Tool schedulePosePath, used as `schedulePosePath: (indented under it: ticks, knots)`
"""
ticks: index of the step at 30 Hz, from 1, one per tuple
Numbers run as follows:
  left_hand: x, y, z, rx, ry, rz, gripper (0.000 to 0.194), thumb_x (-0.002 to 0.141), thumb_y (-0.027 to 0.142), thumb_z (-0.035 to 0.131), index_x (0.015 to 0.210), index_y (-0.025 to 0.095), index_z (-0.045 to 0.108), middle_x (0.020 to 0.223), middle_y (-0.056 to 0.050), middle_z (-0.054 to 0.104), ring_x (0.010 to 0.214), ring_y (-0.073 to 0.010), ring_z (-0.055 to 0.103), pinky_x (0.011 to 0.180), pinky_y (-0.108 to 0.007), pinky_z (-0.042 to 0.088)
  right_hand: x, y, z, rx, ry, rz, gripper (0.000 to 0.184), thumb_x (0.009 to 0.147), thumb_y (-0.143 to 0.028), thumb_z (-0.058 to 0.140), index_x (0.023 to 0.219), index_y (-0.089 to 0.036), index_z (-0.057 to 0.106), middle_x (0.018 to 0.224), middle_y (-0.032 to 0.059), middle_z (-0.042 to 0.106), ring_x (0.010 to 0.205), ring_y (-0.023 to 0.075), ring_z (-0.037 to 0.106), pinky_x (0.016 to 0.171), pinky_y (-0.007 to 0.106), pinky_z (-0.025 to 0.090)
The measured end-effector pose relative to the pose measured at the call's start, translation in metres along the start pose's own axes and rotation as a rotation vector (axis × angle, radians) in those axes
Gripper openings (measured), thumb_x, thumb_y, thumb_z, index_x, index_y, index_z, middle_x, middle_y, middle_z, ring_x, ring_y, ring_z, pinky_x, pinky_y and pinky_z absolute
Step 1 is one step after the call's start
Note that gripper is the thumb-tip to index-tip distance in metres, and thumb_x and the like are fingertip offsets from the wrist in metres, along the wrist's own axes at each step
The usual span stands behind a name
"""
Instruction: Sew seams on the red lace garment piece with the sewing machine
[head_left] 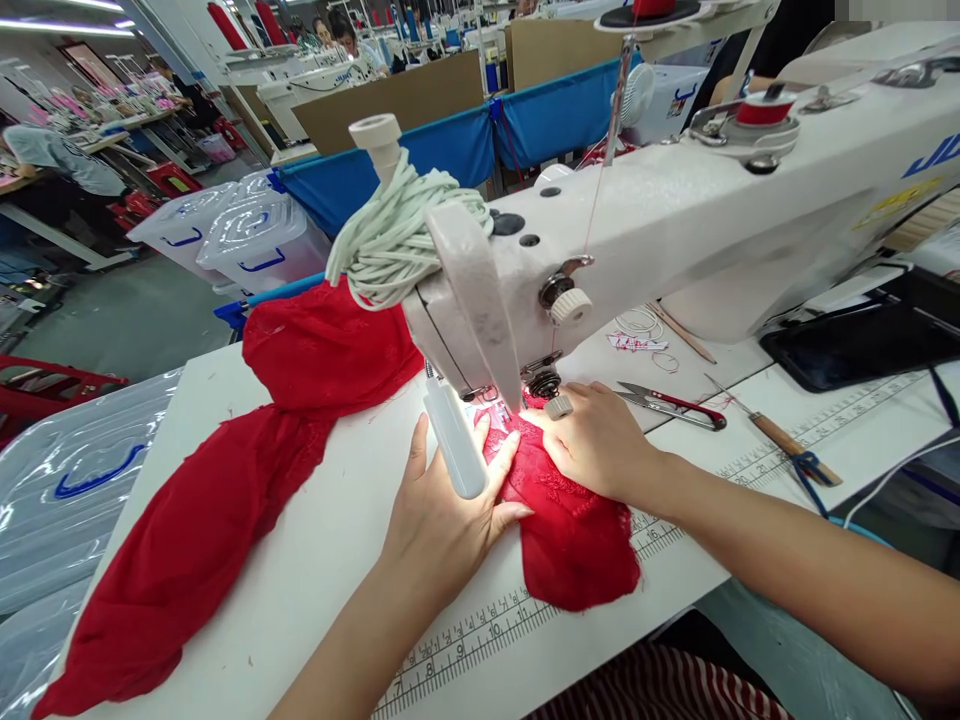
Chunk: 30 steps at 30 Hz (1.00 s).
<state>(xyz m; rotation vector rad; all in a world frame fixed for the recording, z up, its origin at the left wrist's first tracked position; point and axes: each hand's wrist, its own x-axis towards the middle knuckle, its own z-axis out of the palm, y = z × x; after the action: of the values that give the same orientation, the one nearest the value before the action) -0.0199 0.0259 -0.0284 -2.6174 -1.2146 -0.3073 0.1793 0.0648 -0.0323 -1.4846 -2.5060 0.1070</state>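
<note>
My left hand point(450, 500) rests with fingers spread, its fingertips on the red lace fabric point(574, 540) under the sewing machine's head. My right hand point(600, 440) is on the same fabric beside the needle area, fingers bent and gathered at its edge; their tips are partly hidden. The lit needle area lies between both hands, and the needle itself is hard to make out. A white sewing machine point(637, 220) reaches in from the right, with a bundle of pale green cord point(409, 230) on its head. A pale oblong attachment point(456, 445) hangs over my left fingers.
More red fabric point(225, 500) trails across the table's left side. Thread snips point(675, 405), a wooden-handled awl point(795, 450) and a black phone point(862, 340) lie to the right. A printed ruler point(465, 650) runs along the front. Clear plastic bins point(75, 490) stand beyond the left edge.
</note>
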Motion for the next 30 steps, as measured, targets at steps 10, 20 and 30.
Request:
schedulePosePath:
  ticks: [10,20,30]
  knots:
    - [-0.001,0.003,0.001,0.082,-0.012,0.026,0.063,0.084,0.059,0.049,0.131,0.017,0.053,0.128,-0.019,0.058,0.114,-0.038,0.056,0.103,-0.067,0.028,0.001,0.001,0.005,0.0,0.044,-0.005,0.024,0.078,-0.009,0.048,0.084,-0.02,0.068,0.082,0.0045,0.061,0.072,0.0169,0.046,0.065,0.031,0.024]
    - [0.001,-0.005,-0.009,0.05,-0.006,0.019,0.054,0.083,0.059,0.051,0.122,0.024,0.061,0.119,-0.015,0.065,0.107,-0.0364,0.059,0.101,-0.07,0.026,0.0,0.002,0.006,-0.007,0.051,-0.026,0.022,0.078,-0.009,0.048,0.077,-0.019,0.067,0.076,0.0047,0.059,0.072,0.0169,0.045,0.065,0.031,0.025]
    - [0.001,-0.001,-0.006,0.012,0.016,0.004,0.053,0.084,0.056,0.052,0.123,0.022,0.06,0.122,-0.016,0.063,0.109,-0.0366,0.058,0.103,-0.07,0.023,0.001,0.004,0.006,-0.015,0.078,-0.027,0.022,0.079,-0.009,0.047,0.079,-0.02,0.066,0.077,0.0044,0.059,0.071,0.0172,0.046,0.065,0.032,0.026]
